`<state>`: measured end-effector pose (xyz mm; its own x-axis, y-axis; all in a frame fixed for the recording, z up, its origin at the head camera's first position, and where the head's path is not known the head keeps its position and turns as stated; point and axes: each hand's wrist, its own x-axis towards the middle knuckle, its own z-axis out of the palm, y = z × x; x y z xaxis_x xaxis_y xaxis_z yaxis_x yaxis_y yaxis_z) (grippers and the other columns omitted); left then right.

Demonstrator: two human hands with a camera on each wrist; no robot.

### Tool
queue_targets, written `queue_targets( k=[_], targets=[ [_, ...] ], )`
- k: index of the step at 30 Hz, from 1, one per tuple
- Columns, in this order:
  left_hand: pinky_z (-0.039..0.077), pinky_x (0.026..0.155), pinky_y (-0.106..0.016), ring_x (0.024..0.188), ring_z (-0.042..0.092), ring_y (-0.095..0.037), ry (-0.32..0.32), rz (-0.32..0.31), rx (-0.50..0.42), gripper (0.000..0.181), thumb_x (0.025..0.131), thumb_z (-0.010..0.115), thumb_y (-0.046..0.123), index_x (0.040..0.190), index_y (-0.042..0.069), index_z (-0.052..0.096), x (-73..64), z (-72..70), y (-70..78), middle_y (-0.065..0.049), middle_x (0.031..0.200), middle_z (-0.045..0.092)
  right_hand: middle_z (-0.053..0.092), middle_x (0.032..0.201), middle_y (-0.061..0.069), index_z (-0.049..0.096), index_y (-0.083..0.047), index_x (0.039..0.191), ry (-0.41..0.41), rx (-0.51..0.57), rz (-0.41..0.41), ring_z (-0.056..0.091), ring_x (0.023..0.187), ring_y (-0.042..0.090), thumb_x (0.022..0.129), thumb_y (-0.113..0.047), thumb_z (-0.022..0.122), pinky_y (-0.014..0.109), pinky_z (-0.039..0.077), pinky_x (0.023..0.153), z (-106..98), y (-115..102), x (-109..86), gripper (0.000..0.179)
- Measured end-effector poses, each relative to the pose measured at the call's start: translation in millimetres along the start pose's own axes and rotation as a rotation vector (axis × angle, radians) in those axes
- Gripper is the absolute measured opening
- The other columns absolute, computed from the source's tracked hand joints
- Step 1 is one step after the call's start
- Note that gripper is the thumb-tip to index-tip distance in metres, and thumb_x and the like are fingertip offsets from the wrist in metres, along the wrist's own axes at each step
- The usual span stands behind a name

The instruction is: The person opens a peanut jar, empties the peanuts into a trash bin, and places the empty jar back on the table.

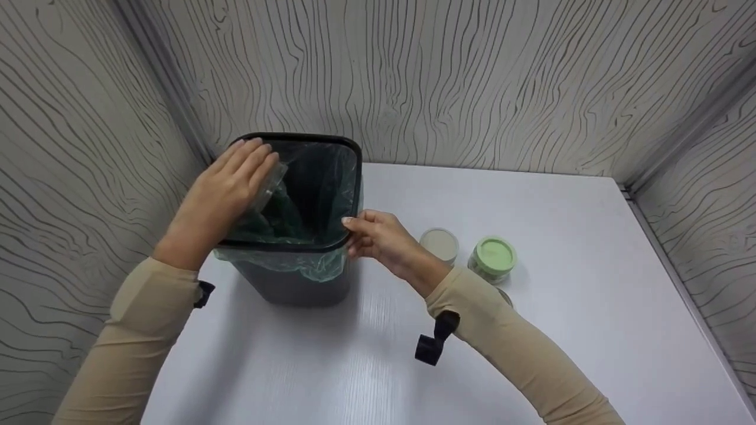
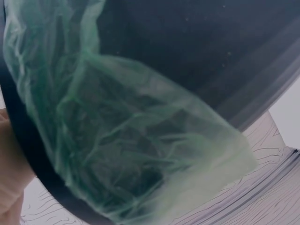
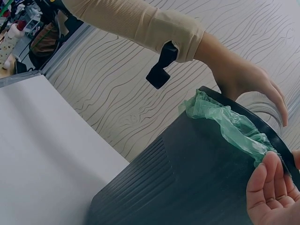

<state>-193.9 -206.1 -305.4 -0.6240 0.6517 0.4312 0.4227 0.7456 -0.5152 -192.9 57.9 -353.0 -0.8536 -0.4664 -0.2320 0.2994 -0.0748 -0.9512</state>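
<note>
Atop a white table (image 1: 561, 248), you are dressing a dark waste bin (image 1: 307, 292) with a translucent green liner (image 1: 322, 268), a step that appears to be about seating the bag around the black rim (image 1: 283, 247). The bin is standing near the left wall (image 1: 65, 177), its mouth facing up toward you; the bag is spilling out below the rim along the near side and bunching there.

Your right hand (image 1: 387, 239) is pinching the rim at the near right corner, thumb over the top, fingers curling underneath against the bunched plastic. Your left hand (image 1: 221, 186) is reaching across the opposite side, fingers lying nearly straight and close together, the palm over a pale, loose flap (image 2: 201, 154) of the liner; whether the thumb is catching any plastic, you cannot tell from here.

To the right, a grey-lidded jar (image 1: 439, 243) and a green-lidded jar (image 1: 495, 257) are standing just beside your right forearm, with a third round item (image 1: 506, 297) mostly hiding behind the sleeve. With the flap lying loose inside the rim, the next move is probably calling for easing that left edge smooth while your right hand is steadying its corner.
</note>
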Motion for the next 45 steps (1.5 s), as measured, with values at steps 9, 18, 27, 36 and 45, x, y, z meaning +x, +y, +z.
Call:
queue_targets(
  k=[9, 18, 27, 36, 45],
  targets=[
    [0.036, 0.119, -0.038, 0.136, 0.047, -0.028, -0.048, 0.046, 0.054, 0.068, 0.077, 0.069, -0.012, 0.140, 0.002, 0.046, 6.0, -4.1, 3.4, -0.015, 0.142, 0.052, 0.060, 0.066, -0.005, 0.051, -0.014, 0.074, 0.003, 0.008, 0.000, 0.057, 0.057, 0.006, 0.097, -0.014, 0.051, 0.019, 0.053, 0.061, -1, 0, -0.7, 0.022],
    [0.039, 0.117, -0.037, 0.133, 0.051, -0.026, 0.010, 0.090, 0.075, 0.063, 0.078, 0.069, -0.009, 0.137, 0.003, 0.050, 12.3, -3.9, 7.5, -0.013, 0.138, 0.056, 0.060, 0.065, -0.006, 0.052, -0.014, 0.074, 0.004, 0.023, -0.006, 0.057, 0.056, 0.006, 0.097, -0.013, 0.050, 0.019, 0.053, 0.060, -2, 0, -1.3, 0.023],
    [0.036, 0.118, -0.034, 0.133, 0.050, -0.023, -0.042, 0.115, 0.152, 0.065, 0.076, 0.072, -0.005, 0.137, 0.005, 0.050, 11.4, 0.1, 9.2, -0.011, 0.139, 0.055, 0.061, 0.064, -0.006, 0.052, -0.014, 0.074, -0.005, 0.031, -0.010, 0.057, 0.056, 0.005, 0.096, -0.012, 0.050, 0.019, 0.053, 0.059, -1, 1, -0.9, 0.022],
    [0.038, 0.117, -0.034, 0.132, 0.051, -0.023, -0.019, 0.102, 0.135, 0.066, 0.075, 0.073, -0.005, 0.135, 0.006, 0.051, 9.8, 0.9, 8.9, -0.010, 0.137, 0.056, 0.060, 0.065, -0.006, 0.053, -0.014, 0.074, -0.012, 0.022, -0.012, 0.057, 0.056, 0.006, 0.097, -0.013, 0.051, 0.019, 0.053, 0.060, -2, 0, -0.8, 0.022],
    [0.036, 0.119, -0.032, 0.136, 0.049, -0.021, -0.079, 0.133, 0.224, 0.067, 0.077, 0.072, -0.002, 0.139, 0.008, 0.049, 9.2, 0.7, 7.1, -0.007, 0.142, 0.054, 0.059, 0.064, -0.006, 0.052, -0.014, 0.073, -0.007, 0.025, -0.009, 0.056, 0.056, 0.006, 0.096, -0.013, 0.051, 0.020, 0.052, 0.060, -2, 1, 0.4, 0.023]
  ],
)
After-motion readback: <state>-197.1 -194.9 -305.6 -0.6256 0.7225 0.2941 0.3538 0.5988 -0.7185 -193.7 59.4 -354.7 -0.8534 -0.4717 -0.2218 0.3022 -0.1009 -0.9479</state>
